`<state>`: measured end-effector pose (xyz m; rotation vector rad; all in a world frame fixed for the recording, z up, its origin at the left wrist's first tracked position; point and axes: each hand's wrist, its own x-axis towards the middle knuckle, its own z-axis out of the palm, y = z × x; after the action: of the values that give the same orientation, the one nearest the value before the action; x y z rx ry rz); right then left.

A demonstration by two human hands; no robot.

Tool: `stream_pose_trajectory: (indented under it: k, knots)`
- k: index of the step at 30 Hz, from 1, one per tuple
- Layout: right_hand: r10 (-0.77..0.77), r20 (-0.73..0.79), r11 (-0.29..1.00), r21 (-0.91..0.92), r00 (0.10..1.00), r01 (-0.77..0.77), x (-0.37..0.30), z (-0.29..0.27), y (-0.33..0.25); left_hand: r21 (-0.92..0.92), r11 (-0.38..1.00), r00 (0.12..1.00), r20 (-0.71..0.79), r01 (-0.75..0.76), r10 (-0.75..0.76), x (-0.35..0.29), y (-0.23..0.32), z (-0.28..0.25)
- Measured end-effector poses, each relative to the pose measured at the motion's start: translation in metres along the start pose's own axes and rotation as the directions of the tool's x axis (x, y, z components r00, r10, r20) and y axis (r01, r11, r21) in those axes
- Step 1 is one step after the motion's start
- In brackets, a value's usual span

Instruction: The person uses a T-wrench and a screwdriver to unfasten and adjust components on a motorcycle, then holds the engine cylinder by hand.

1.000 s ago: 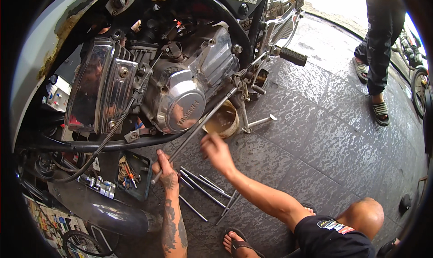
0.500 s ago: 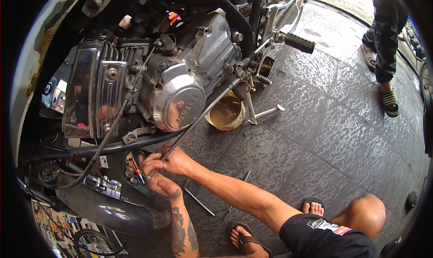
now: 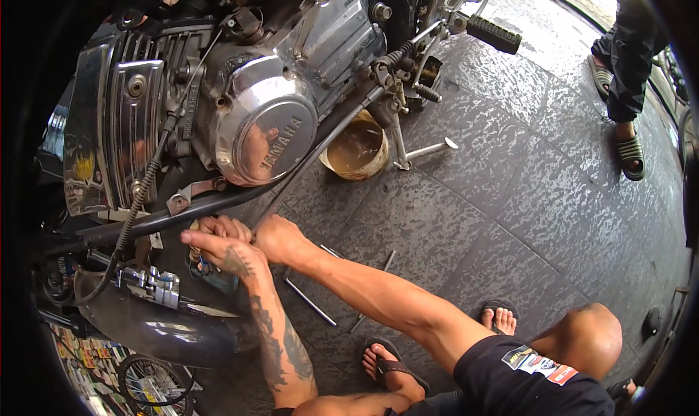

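A long thin metal bar (image 3: 322,148) slants down from the joint beside the motorcycle's foot peg, past the round engine cover (image 3: 273,141). My right hand (image 3: 277,240) is closed round its lower part. Against it, my tattooed left hand (image 3: 231,248) curls its fingers at the bar's lower end, thumb stretched out to the left. That end is hidden by my hands. Both hands are just below the black frame tube (image 3: 156,224). Under the joint, a round bucket (image 3: 384,165) of brownish liquid stands beside the stand (image 3: 429,151).
Thin metal rods (image 3: 311,301) lie on the dark tiled floor (image 3: 466,219) near my feet. A black mudguard (image 3: 167,332) is at lower left, above a spoked wheel (image 3: 154,379). At upper right stands another person in dark trousers (image 3: 629,88) and striped sandals.
The view has shifted, so the engine and bucket sit higher and further left. My left hand has turned at the bar's end, its thumb now stretched out.
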<state>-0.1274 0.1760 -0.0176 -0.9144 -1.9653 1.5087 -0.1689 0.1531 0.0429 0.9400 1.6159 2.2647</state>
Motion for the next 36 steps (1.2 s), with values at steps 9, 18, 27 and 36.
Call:
stream_pose_trajectory:
  k: [9,18,27,36]
  knots:
    - [-0.031,0.221,0.999,0.017,0.975,0.028,-0.026,-0.004,0.007,-0.003,0.993,0.98,0.157,0.12,-0.118,-0.003,0.021,-0.001]
    - [-0.249,-0.017,0.925,0.292,0.968,0.243,-0.057,-0.014,0.01,0.309,0.909,0.956,0.173,-0.28,0.236,-0.002,0.0,-0.038]
    - [-0.285,-0.215,0.885,0.315,0.934,0.343,-0.056,-0.025,-0.014,0.491,-0.218,0.416,0.854,-0.844,0.312,-0.012,0.009,-0.072]
    - [0.053,-0.16,0.753,0.655,0.986,0.066,-0.052,-0.046,-0.022,0.321,-0.32,0.242,0.934,-0.892,0.264,0.009,0.01,-0.068]
